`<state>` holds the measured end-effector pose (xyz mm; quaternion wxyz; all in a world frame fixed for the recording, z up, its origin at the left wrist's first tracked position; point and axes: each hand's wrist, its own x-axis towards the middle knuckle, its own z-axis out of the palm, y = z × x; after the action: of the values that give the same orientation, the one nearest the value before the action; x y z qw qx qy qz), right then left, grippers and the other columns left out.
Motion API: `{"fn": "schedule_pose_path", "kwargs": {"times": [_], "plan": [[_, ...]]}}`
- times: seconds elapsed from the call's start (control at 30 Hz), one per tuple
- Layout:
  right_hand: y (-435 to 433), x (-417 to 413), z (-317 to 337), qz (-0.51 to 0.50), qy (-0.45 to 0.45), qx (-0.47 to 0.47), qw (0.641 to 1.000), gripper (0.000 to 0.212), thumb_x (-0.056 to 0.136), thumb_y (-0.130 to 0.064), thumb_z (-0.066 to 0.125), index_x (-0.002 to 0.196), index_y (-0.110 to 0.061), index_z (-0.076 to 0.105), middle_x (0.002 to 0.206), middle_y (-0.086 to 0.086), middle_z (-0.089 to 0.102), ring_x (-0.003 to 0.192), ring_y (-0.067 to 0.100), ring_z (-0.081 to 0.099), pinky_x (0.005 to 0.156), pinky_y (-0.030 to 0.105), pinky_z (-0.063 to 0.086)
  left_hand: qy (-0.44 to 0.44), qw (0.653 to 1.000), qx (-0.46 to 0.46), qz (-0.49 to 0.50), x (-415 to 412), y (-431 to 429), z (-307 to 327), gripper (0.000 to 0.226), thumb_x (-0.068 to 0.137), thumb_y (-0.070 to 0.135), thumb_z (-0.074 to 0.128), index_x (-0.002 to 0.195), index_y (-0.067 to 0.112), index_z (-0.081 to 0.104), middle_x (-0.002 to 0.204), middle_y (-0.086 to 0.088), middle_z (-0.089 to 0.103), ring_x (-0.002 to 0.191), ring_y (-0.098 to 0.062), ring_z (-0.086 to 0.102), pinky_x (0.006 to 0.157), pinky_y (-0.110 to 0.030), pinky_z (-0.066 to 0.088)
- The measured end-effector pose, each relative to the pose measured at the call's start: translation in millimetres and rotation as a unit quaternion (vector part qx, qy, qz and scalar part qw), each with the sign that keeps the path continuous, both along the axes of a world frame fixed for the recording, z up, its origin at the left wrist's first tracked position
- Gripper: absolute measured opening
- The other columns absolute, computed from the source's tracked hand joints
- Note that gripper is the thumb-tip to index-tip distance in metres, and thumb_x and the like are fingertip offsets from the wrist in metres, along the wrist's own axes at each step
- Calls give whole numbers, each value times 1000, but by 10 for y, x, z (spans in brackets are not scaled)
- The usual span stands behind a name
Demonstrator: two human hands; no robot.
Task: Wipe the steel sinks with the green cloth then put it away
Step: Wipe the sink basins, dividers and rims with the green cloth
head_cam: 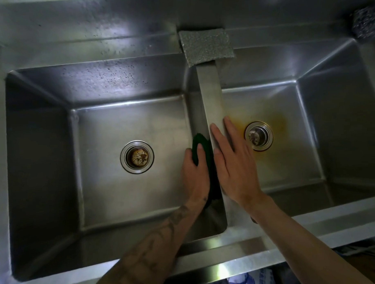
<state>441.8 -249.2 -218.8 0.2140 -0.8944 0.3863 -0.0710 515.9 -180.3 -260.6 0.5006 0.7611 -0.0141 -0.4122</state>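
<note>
- The left hand held the green cloth, fingers curled round it against the divider. The right hand lay flat on the divider's top, fingers straight.
- If the press slackened, the cloth would likely slide down the slick steel wall below the fingers.
- The rusty yellow stain just beyond the right fingertips looked stubborn and could be skipped.
- The square, crease-cornered basins were brushed steel and the cloth was soft and crumpled. A speckled grey sponge sat well beyond the fingers.
</note>
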Motion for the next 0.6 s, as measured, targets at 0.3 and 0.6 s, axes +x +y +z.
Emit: {"fn": "schedule_pose_path", "kwargs": {"times": [0.3,0.6], "plan": [[12,-8,9,6,-22,-8,1000,52,111,-29,32,163,-21,34,174,4,15,160,19,20,121,49,34,5,1000,-13,18,143,-224,-5,37,110,51,46,108,17,60,91,0,67,77,-12,64,62,-21,48],[10,-5,-15,0,-25,-2,1000,52,111,-30,34,163,-24,33,174,4,16,161,22,16,124,52,31,77,995,65,-14,329,-381,-329,49,109,60,39,122,16,58,108,-4,66,97,-26,65,75,-33,48]]}}
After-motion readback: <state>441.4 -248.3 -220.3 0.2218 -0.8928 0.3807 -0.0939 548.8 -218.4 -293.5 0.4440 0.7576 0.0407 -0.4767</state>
